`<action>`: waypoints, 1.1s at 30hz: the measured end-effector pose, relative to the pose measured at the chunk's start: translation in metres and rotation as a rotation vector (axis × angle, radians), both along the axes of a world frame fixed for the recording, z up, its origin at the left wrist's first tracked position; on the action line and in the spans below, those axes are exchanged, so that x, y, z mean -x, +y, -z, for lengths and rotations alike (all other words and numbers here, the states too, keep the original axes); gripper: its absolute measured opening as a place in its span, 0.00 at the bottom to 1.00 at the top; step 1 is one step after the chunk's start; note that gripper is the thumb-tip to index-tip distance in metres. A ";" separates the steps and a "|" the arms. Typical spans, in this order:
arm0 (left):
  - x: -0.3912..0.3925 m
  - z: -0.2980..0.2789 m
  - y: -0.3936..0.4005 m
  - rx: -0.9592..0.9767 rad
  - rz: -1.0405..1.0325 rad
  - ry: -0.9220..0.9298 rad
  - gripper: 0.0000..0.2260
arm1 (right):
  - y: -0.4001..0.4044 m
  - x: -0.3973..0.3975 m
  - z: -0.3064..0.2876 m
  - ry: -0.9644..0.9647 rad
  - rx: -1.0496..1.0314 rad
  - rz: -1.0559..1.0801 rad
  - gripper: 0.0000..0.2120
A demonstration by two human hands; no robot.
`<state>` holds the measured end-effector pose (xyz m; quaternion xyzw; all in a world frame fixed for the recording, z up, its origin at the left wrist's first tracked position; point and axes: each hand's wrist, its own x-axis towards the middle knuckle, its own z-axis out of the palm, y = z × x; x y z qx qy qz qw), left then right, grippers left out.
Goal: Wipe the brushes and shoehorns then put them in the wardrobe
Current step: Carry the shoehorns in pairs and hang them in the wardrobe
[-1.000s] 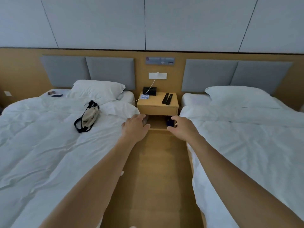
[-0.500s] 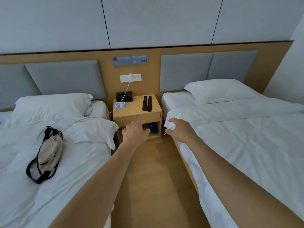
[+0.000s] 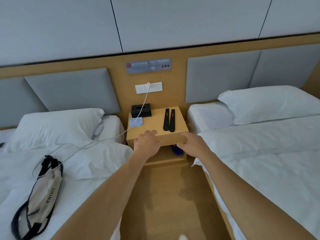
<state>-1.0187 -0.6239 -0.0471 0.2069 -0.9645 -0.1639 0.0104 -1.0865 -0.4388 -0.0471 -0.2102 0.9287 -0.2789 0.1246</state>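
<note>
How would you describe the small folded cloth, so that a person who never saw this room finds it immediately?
Between the two beds stands a wooden nightstand. On its top, at the left, the folded cloth lies directly in front of the black tissue box. Its blue and white zigzag stripes set it apart from the two long black items on the right.

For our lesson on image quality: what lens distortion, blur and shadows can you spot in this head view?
Head view: wide-angle bowing curves the wall trim; the sign text is too soft to read; lighting is even and soft, with faint shadows on the floor below both forearms; no glare.
</note>
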 end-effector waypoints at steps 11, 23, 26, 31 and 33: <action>0.189 0.011 -0.063 -0.017 -0.012 -0.062 0.23 | -0.061 0.192 0.015 -0.055 -0.025 -0.009 0.26; 0.396 0.088 -0.127 -0.126 0.090 -0.200 0.23 | -0.138 0.361 0.078 -0.245 -0.077 0.144 0.25; 0.447 0.109 -0.160 -0.178 0.117 -0.282 0.23 | -0.163 0.410 0.096 -0.320 -0.107 0.205 0.24; 0.510 0.150 -0.210 -0.246 0.159 -0.413 0.23 | -0.204 0.473 0.133 -0.445 -0.141 0.302 0.23; 0.530 0.171 -0.224 -0.256 0.170 -0.455 0.23 | -0.219 0.493 0.150 -0.502 -0.140 0.334 0.23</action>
